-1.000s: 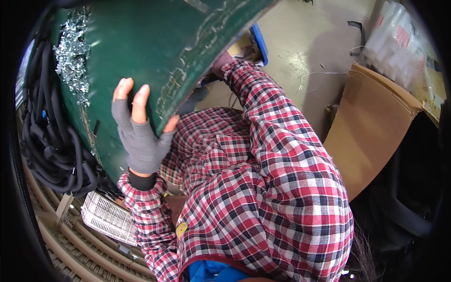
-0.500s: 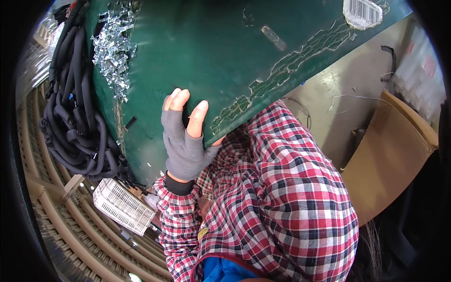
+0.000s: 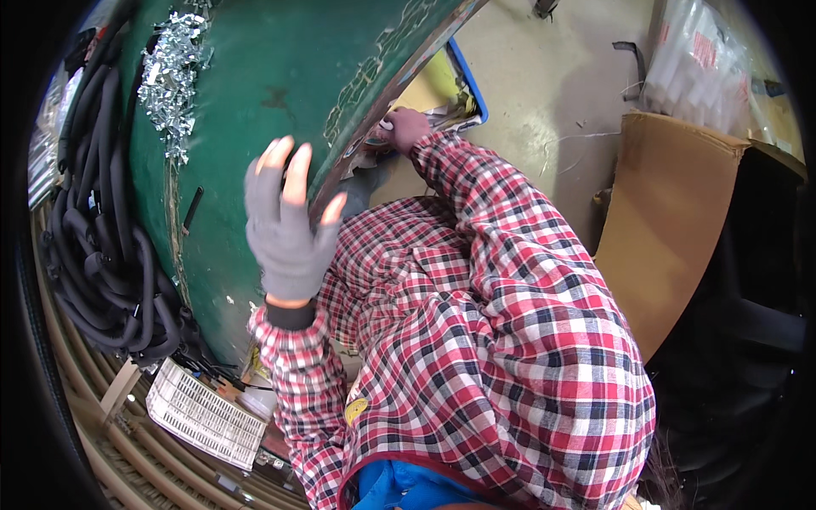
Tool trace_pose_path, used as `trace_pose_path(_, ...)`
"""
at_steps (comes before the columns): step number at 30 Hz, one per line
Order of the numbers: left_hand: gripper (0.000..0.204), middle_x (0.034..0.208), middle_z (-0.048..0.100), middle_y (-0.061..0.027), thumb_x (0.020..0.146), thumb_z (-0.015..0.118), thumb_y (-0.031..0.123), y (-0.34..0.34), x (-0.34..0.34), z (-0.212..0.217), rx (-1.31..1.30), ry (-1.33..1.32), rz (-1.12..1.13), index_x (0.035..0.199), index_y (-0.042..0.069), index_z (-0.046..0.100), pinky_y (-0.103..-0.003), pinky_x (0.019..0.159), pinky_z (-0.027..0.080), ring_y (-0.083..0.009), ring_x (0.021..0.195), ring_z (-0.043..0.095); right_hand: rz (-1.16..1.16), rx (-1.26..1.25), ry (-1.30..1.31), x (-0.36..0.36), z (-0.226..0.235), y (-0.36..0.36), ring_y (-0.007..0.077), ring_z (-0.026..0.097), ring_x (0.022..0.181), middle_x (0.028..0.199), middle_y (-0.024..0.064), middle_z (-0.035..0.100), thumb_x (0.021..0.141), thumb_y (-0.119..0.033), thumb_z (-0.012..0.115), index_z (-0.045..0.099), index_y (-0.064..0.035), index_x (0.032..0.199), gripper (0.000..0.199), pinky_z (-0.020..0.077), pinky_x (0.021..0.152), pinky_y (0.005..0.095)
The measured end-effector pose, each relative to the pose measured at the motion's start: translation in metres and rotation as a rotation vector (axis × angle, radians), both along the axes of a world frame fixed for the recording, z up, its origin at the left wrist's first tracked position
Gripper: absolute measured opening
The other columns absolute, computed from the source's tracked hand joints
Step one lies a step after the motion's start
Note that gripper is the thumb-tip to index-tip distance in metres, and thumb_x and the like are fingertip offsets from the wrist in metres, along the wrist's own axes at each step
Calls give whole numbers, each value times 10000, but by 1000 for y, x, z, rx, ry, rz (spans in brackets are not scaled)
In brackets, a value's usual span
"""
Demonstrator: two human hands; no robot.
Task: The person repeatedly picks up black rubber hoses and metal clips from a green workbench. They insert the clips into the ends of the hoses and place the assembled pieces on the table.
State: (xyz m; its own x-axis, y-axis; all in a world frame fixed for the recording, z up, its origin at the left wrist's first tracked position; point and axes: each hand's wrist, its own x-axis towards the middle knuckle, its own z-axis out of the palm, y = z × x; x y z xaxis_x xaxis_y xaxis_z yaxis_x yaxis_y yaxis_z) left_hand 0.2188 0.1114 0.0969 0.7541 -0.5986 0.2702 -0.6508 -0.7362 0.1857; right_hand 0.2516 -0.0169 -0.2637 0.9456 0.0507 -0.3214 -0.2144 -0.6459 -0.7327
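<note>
We take the green tabletop [image 3: 255, 102] as our landmark; it is a broad, curved board with a scratched painted surface and a worn, chipped edge.

Our left hand [image 3: 287, 228] wears a grey knitted glove that leaves the fingertips bare. It is raised in front of the edge of the tabletop with the fingers [image 3: 296, 174] spread open; they grip nothing, and we cannot tell if they touch the surface behind them.

Our right hand [image 3: 406, 129] reaches beyond the edge of the tabletop, at papers [image 3: 442, 89] that lie in a blue-rimmed tray on the floor. It is small and partly hidden, so we cannot tell whether its fingers are closed.

On the tabletop, far from the edge, lies a heap of small shiny metal clips [image 3: 170, 76]. Past its far side, a bundle of black rubber hoses [image 3: 93, 255] hangs in loops. Both sleeves are of soft red, white and black checked cloth.
</note>
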Motion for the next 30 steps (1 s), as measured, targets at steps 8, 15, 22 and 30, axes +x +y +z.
trace_pose_path(8, 846, 1440, 472, -215, 634, 890, 162, -34, -6, 14, 35, 13, -133, 1396, 100, 526, -550, 1040, 468, -465, 1286, 506, -80, 167, -64, 9, -10, 33, 339, 681, 1051, 1068, 166, 716, 871, -453, 721, 751, -108, 1093, 411, 537, 912, 455)
trace_pose_path(15, 606, 1313, 521, -160, 684, 793, 81, -57, -42, 23, -85, 11, -83, 1258, 177, 623, -518, 916, 517, -370, 1157, 566, -28, 128, 174, -105, 52, 9, 342, 683, 1040, 1050, 170, 719, 879, -438, 707, 752, -100, 1081, 396, 537, 912, 457)
trace_pose_path(22, 449, 1368, 508, -126, 859, 699, 49, -62, -36, 21, 17, -49, -97, 1275, 204, 633, -490, 1008, 501, -323, 1261, 536, -117, 92, 142, -90, 31, -7, 345, 685, 1029, 1031, 174, 723, 887, -422, 693, 752, -93, 1068, 381, 536, 911, 460)
trace_pose_path(30, 800, 1388, 506, -166, 616, 902, 181, -56, -22, -2, -16, -106, -69, 1351, 130, 589, -506, 1030, 489, -402, 1242, 538, -50, 23, 152, -24, -8, 11, 349, 688, 1015, 1010, 179, 727, 896, -405, 676, 753, -84, 1054, 366, 535, 911, 463)
